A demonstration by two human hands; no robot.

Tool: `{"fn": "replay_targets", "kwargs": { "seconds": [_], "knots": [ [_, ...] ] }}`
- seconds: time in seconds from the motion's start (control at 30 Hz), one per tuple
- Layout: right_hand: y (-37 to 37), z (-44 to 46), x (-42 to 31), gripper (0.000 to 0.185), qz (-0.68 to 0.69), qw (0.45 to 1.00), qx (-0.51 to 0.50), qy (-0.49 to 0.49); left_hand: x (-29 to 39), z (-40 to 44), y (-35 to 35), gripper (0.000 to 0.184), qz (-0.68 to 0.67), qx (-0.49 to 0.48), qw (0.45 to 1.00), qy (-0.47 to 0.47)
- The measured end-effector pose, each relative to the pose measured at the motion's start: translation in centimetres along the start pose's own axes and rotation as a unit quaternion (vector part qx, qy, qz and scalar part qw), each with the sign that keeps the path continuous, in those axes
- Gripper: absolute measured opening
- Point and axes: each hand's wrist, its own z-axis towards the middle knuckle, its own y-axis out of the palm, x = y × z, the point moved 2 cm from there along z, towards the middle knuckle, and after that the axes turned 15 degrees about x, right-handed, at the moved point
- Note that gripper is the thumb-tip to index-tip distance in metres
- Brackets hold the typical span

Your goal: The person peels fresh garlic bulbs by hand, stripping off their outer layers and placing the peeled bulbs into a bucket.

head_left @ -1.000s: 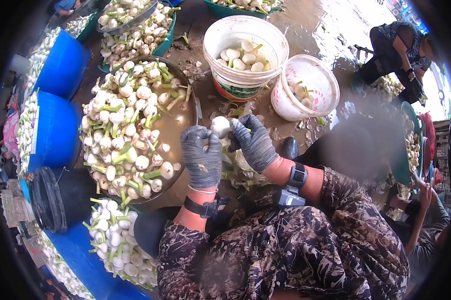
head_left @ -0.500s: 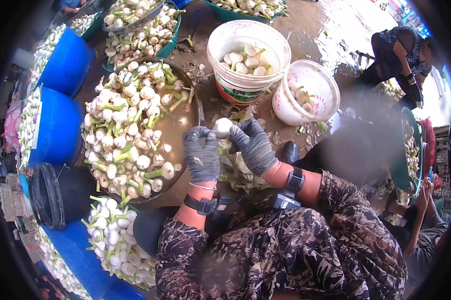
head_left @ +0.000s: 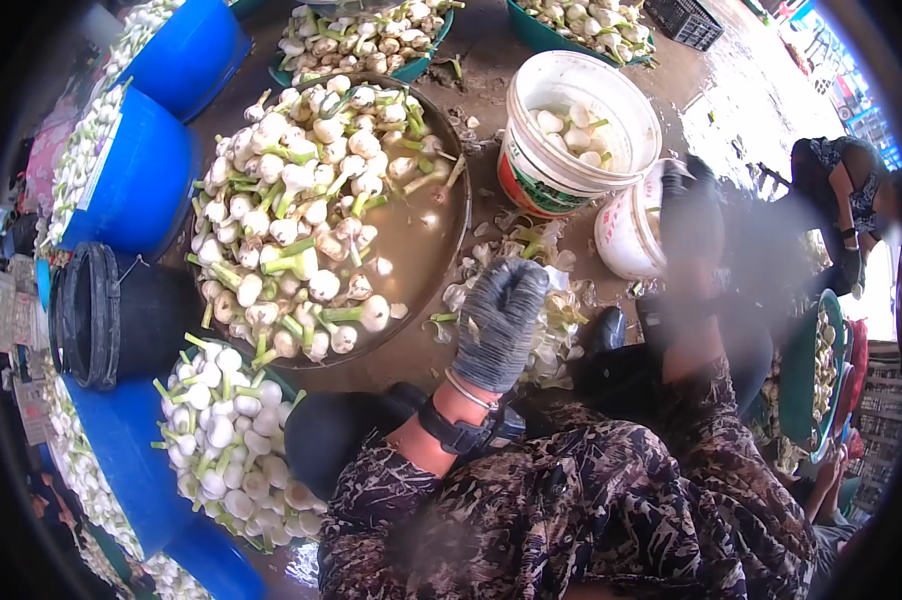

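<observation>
My left hand (head_left: pixel 506 320), in a grey glove, is closed with curled fingers above a heap of garlic peelings (head_left: pixel 546 350); whatever it holds is hidden. My right hand (head_left: pixel 693 215) is raised at the mouth of a small white bucket (head_left: pixel 626 235). A lens smudge blurs its fingers, so I cannot see its grip. Behind stands a larger white bucket (head_left: pixel 531 160), with peeled garlic bulbs (head_left: pixel 576 130) inside. Left of my hands, a wide round pan (head_left: pixel 461 225) contains unpeeled garlic bulbs (head_left: pixel 291 200) with green stems, in muddy water.
Cleaned garlic (head_left: pixel 236 440) is heaped at the lower left, beside a black bucket (head_left: pixel 91 310). Blue tubs (head_left: pixel 136 170) line the left side. Green basins of garlic (head_left: pixel 581 30) and a black crate (head_left: pixel 686 22) stand farther back. Another person (head_left: pixel 841 190) bends at the right.
My hands have separated. The right has gone from the white bulb at the middle to the small bucket; the left has shifted right in view. The camera view has turned.
</observation>
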Motion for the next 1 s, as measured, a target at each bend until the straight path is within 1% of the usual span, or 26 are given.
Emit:
{"fn": "replay_targets", "kwargs": {
  "seconds": [0.03, 0.07, 0.1, 0.13, 0.2, 0.23, 0.27, 0.3, 0.33, 0.4, 0.43, 0.47, 0.53, 0.57, 0.6, 0.63, 0.67, 0.7, 0.73, 0.77, 0.8, 0.83, 0.87, 0.9, 0.93, 1.0],
  "knots": [
    [0.5, -1.9, -3.0, 0.033, 0.071, 0.994, -0.078, -0.033, 0.0, 0.2, -0.4, 0.018, -0.001, 0.005, 1.000, -0.001],
    [5.7, -4.6, -1.0, 0.028, 0.215, 0.961, -0.174, -0.024, 0.3, 0.5, -0.8, 0.019, 0.009, 0.000, 0.999, 0.031],
    [5.7, -7.2, -4.7, 0.026, 0.222, 0.936, -0.254, -0.104, 0.5, 0.7, -1.2, 0.019, 0.019, -0.006, 0.998, 0.064],
    [6.4, -9.7, -7.3, 0.035, 0.200, 0.902, -0.329, -0.194, 0.8, 1.0, -1.6, 0.019, 0.020, -0.003, 0.998, 0.065],
    [9.2, -14.1, -11.3, 0.044, 0.073, 0.831, -0.447, -0.322, 1.2, 1.3, -2.7, 0.019, 0.012, 0.028, 0.998, 0.053],
    [10.2, -15.8, -12.8, 0.046, 0.037, 0.803, -0.470, -0.365, 0.9, 1.5, -3.2, 0.019, 0.013, 0.034, 0.998, 0.054],
    [11.2, -17.4, -14.3, 0.047, 0.002, 0.771, -0.489, -0.407, 0.3, 1.7, -3.7, 0.019, -0.002, 0.046, 0.999, 0.019],
    [12.3, -18.8, -15.3, 0.046, -0.050, 0.745, -0.525, -0.408, -0.1, 1.8, -4.0, 0.019, -0.018, 0.058, 0.998, -0.017],
    [13.8, -20.3, -15.4, 0.046, -0.045, 0.742, -0.526, -0.414, -0.2, 2.0, -4.4, 0.019, -0.017, 0.066, 0.998, -0.015],
    [15.9, -22.3, -15.9, 0.045, -0.163, 0.743, -0.440, -0.477, -0.3, 2.0, -4.8, 0.019, -0.068, 0.055, 0.994, -0.065],
    [16.1, -22.3, -16.7, 0.043, -0.214, 0.727, -0.433, -0.487, -0.1, 2.2, -5.0, 0.019, -0.041, 0.054, 0.997, -0.040],
    [16.1, -22.0, -17.0, 0.043, -0.213, 0.726, -0.433, -0.490, 0.0, 2.2, -5.2, 0.019, -0.042, 0.058, 0.997, -0.040],
    [15.9, -20.2, -16.5, 0.044, -0.154, 0.718, -0.536, -0.416, 0.2, 2.4, -5.2, 0.017, -0.086, 0.074, 0.991, -0.073],
    [14.1, -18.7, -16.7, 0.044, -0.095, 0.748, -0.544, -0.368, -0.5, 2.7, -5.4, 0.016, -0.032, 0.123, 0.991, -0.051],
    [13.4, -17.5, -16.5, 0.048, -0.054, 0.770, -0.572, -0.278, -1.3, 3.2, -5.4, 0.017, -0.058, 0.155, 0.986, -0.023],
    [13.3, -16.9, -15.0, 0.050, 0.071, 0.771, -0.598, -0.208, -1.6, 3.6, -5.9, 0.020, 0.014, 0.173, 0.983, 0.065],
    [12.9, -16.1, -13.3, 0.052, 0.195, 0.757, -0.609, -0.133, -2.4, 3.8, -6.2, 0.026, 0.010, 0.189, 0.981, 0.049],
    [10.0, -14.5, -12.9, 0.051, 0.303, 0.706, -0.640, -0.015, -2.6, 4.0, -6.4, 0.032, 0.006, 0.205, 0.978, 0.032],
    [6.7, -13.1, -13.4, 0.045, 0.371, 0.674, -0.635, 0.074, -2.3, 3.9, -5.9, 0.044, -0.070, 0.216, 0.969, -0.093],
    [5.3, -13.0, -12.5, 0.044, 0.400, 0.656, -0.631, 0.112, -1.7, 4.0, -5.1, 0.052, -0.121, 0.202, 0.956, -0.173],
    [4.1, -12.8, -11.5, 0.043, 0.429, 0.636, -0.624, 0.150, -2.7, 4.2, -4.5, 0.048, -0.197, 0.178, 0.940, -0.215],
    [2.7, -12.5, -11.0, 0.045, 0.441, 0.642, -0.611, 0.137, -3.0, 4.6, -3.4, 0.041, -0.126, 0.113, 0.980, -0.101],
    [1.6, -12.3, -10.6, 0.047, 0.454, 0.648, -0.599, 0.123, -3.7, 4.3, -2.6, 0.038, -0.250, 0.060, 0.952, -0.163],
    [0.9, -12.3, -10.1, 0.050, 0.453, 0.696, -0.555, 0.049, -3.2, 4.0, -1.6, 0.034, -0.359, 0.017, 0.903, -0.236],
    [0.3, -11.9, -9.5, 0.050, 0.455, 0.715, -0.531, 0.023, -3.3, 3.8, -1.2, 0.034, -0.354, 0.009, 0.904, -0.240],
    [-0.7, -11.1, -8.7, 0.055, 0.392, 0.785, -0.472, -0.081, -3.4, 3.6, -0.5, 0.032, -0.325, -0.005, 0.920, -0.221]
  ]
}}
